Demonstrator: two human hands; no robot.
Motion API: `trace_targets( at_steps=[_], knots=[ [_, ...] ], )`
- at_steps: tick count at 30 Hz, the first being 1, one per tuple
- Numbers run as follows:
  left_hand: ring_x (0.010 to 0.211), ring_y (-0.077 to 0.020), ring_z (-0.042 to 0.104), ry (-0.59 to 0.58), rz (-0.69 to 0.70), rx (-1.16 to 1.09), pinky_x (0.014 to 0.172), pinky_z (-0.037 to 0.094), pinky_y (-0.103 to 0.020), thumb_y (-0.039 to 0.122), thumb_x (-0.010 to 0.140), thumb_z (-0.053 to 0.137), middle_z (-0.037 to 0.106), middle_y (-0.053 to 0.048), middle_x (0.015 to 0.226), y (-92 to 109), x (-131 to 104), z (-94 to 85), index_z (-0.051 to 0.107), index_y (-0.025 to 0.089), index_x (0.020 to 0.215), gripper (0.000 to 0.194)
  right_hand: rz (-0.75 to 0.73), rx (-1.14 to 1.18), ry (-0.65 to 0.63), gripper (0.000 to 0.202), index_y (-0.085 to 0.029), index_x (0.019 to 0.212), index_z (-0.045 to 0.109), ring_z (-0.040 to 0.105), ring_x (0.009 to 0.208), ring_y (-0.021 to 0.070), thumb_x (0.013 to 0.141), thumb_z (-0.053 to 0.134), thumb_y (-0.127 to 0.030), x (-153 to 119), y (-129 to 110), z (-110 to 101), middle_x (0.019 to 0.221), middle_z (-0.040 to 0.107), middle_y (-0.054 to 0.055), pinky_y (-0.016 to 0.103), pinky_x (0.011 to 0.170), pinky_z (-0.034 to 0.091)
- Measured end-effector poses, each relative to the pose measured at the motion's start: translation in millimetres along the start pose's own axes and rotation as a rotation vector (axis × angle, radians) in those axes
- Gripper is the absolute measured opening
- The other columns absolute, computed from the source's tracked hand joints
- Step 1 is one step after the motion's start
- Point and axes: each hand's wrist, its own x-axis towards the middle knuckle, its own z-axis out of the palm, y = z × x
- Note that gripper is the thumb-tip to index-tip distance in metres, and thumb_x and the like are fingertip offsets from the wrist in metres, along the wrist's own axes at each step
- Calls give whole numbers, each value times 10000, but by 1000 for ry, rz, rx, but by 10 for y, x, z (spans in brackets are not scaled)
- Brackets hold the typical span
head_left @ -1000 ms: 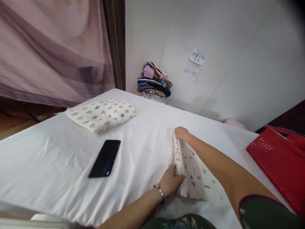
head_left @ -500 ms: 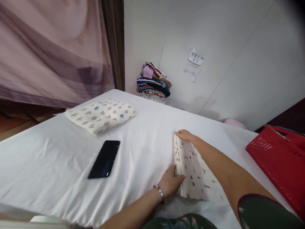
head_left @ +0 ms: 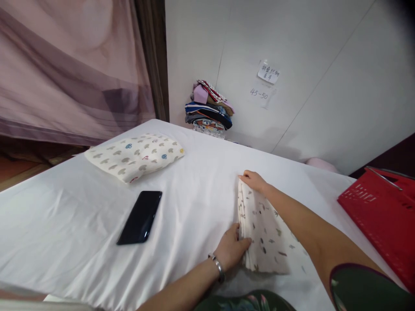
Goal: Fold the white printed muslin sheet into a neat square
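Observation:
A white cloth (head_left: 264, 233) with small scattered prints lies folded in layers near the front edge, right of the middle. My left hand (head_left: 231, 248), with a silver bracelet at the wrist, grips its left folded edge near the bottom, thumb on top and fingers partly hidden. At the cloth's upper left corner, my right hand (head_left: 253, 179) pinches the fabric; the forearm covers part of the cloth's right side. Both hands are closed on the cloth.
A white-covered table (head_left: 194, 181) bears a black phone (head_left: 140, 217) and a patterned folded cloth (head_left: 134, 156) at left. Folded fabrics (head_left: 210, 106) are stacked by the wall. A red bag (head_left: 376, 216) stands at right, a pink curtain (head_left: 74, 65) hangs at left.
My right hand has moved slightly up with the cloth's upper corner, and the cloth's top layer reaches a little farther right. My left hand has hardly moved. The view has shifted slightly.

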Motion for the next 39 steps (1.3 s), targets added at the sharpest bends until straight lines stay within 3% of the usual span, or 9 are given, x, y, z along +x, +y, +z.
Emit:
trace_targets(
  at_steps=[6, 10, 16, 20, 25, 31, 35, 39],
  knots=[
    [700, -160, 561, 133, -55, 241, 614, 395, -240, 339, 709, 518, 625, -15, 755, 263, 240, -403, 442, 175, 1197, 521, 82, -22, 265, 470, -207, 783, 554, 490, 637, 149, 811, 291, -595, 299, -79, -106, 685, 579, 10, 232, 568, 303],
    [701, -163, 556, 256, -110, 396, 605, 371, -236, 295, 724, 453, 613, -31, 758, 339, 402, -636, 426, 145, 1215, 515, 126, -71, 255, 470, -202, 837, 558, 510, 677, 164, 836, 270, -573, 586, -150, -24, 755, 611, 38, 240, 569, 292],
    [677, -157, 550, 330, -43, 479, 600, 352, -230, 302, 768, 396, 603, -24, 729, 221, 400, -638, 426, 162, 1210, 465, 117, -102, 122, 449, -171, 835, 588, 539, 743, 175, 858, 298, -512, 695, -162, 265, 809, 629, 76, 245, 627, 320],
    [675, -157, 551, 327, -17, 484, 601, 355, -231, 341, 781, 413, 608, -24, 729, 199, 371, -652, 431, 163, 1196, 452, 69, -79, 154, 400, -175, 883, 599, 529, 848, 169, 884, 281, -419, 610, -171, 190, 913, 621, 71, 247, 731, 338],
    [698, -154, 555, 348, 33, 463, 644, 379, -241, 346, 787, 423, 607, -38, 777, 192, 369, -656, 459, 162, 1146, 405, -102, 57, 252, 315, -190, 967, 604, 507, 934, 169, 850, 329, -289, 307, -224, 54, 1001, 607, 52, 256, 812, 345],
    [768, -164, 561, 386, 58, 404, 716, 396, -267, 397, 772, 457, 589, -67, 916, 201, 342, -640, 453, 166, 1124, 422, -200, 86, -129, 384, -272, 1153, 542, 562, 743, 143, 796, 403, -255, 6, -407, 29, 914, 653, -10, 232, 684, 389],
    [799, -165, 551, 376, 62, 403, 722, 389, -264, 472, 726, 510, 553, -75, 1005, 235, 294, -631, 433, 172, 1102, 487, -223, -99, -146, 353, -263, 1085, 582, 564, 879, 171, 778, 418, -207, 38, -495, -18, 1030, 635, 5, 243, 732, 374],
    [786, -160, 540, 379, 51, 485, 664, 372, -250, 431, 700, 546, 527, -49, 981, 254, 260, -610, 418, 188, 1027, 427, -220, -226, -177, 321, -257, 1062, 581, 567, 896, 189, 796, 406, -215, 126, -483, -50, 1034, 633, 23, 249, 716, 372]
  ],
)
